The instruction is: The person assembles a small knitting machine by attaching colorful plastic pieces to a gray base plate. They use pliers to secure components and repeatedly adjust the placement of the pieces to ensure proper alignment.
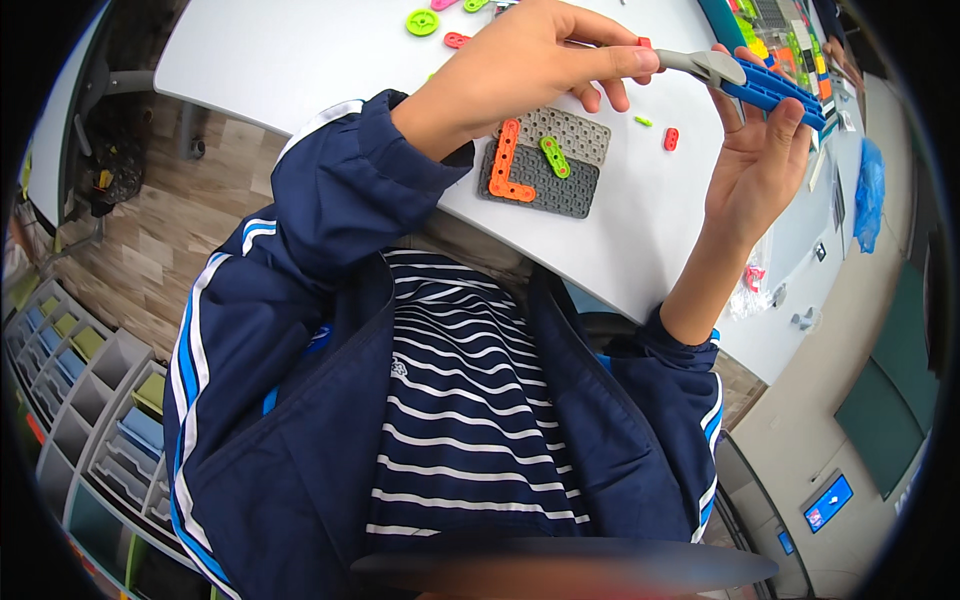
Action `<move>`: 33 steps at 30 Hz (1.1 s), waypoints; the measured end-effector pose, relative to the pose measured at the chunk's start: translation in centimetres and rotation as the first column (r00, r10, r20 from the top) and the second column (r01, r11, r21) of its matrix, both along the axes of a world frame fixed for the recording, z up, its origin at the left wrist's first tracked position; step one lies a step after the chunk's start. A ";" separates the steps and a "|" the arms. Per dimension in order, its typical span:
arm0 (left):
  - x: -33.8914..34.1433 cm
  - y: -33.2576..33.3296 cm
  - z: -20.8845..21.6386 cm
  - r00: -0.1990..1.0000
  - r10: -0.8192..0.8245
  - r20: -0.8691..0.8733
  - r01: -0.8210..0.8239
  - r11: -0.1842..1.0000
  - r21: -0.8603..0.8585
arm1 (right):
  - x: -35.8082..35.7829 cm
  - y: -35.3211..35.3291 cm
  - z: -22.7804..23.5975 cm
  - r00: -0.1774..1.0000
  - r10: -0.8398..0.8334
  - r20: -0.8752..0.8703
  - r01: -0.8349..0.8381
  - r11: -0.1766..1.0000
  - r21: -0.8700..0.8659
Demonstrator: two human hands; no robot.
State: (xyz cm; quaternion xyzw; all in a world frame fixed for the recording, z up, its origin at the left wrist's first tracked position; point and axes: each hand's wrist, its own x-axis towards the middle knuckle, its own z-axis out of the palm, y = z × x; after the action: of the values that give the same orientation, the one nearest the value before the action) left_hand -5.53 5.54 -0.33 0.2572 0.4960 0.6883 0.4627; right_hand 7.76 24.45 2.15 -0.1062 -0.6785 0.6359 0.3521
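Note:
Up at the right, my right hand (762,160) is closed around a long blue ridged toy building piece (775,94). A grey curved part (708,67) joins its left end. The thumb and fingers of my left hand (520,75) pinch that grey part's narrow tip. A small red bit (645,43) shows at the same fingertips; whether it is attached cannot be made out. Below, on the table, lies a perforated plate, light grey (590,138) at the back and dark grey (572,198) in front. An orange L-shaped beam (506,165) and a green short beam (554,158) rest on it.
On the white table (300,70) lie a red two-hole piece (671,139), a tiny green pin (643,121) and a green wheel (422,22). A tray of colourful parts (760,30) stands at the far right. Blue plastic (870,190) hangs beyond the table.

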 end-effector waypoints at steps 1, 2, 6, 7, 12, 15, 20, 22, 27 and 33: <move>0.0 0.0 -0.3 0.999 -0.016 0.029 0.017 1.000 -0.013 | 0.2 -0.2 -0.2 1.000 0.011 -0.004 -0.011 1.000 -0.003; -0.1 -0.2 -0.6 0.998 -0.028 0.053 0.029 0.999 -0.031 | 0.3 -0.3 -0.5 0.998 0.055 -0.018 -0.055 0.999 0.001; 0.6 -1.1 -1.2 0.907 0.058 -0.417 -0.050 0.998 0.030 | 0.8 -0.1 -1.4 0.987 0.081 0.141 -0.043 0.965 -0.257; 0.9 -1.4 -1.1 0.922 0.054 -0.382 -0.065 0.998 -0.016 | 0.7 -0.1 -1.7 0.983 0.111 0.145 -0.055 0.938 -0.341; 1.3 -3.8 0.9 0.955 -0.078 -0.287 0.069 0.997 -0.043 | 1.5 -1.0 -1.4 0.958 0.167 0.234 -0.026 0.862 -0.507; 1.8 -4.8 2.1 0.967 -0.079 -0.243 0.072 0.997 -0.040 | 2.4 -2.3 -0.4 0.975 0.139 0.174 -0.076 0.942 -0.327; 2.1 -4.3 2.4 0.976 -0.038 -0.213 0.021 0.997 -0.080 | 2.7 -4.4 0.8 0.993 0.030 0.117 -0.031 0.999 0.010; 2.1 -4.1 2.3 0.962 -0.003 -0.273 -0.022 0.996 -0.086 | 2.7 -5.1 1.1 0.995 0.004 0.098 -0.022 0.983 0.184; 2.1 -4.5 2.4 0.974 -0.009 -0.227 0.003 1.000 -0.026 | 3.1 -5.4 1.8 0.995 -0.015 0.096 -0.014 0.956 0.292; 2.5 -4.5 2.8 0.965 -0.002 -0.264 0.009 1.000 0.026 | 3.0 -3.9 1.4 0.989 -0.001 0.148 0.014 0.996 -0.086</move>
State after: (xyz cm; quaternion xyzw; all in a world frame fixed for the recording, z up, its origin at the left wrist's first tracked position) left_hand -3.06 1.00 2.43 0.3542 0.5431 0.6532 0.3911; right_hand 10.80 20.59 3.55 -0.1708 -0.6740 0.6539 0.2983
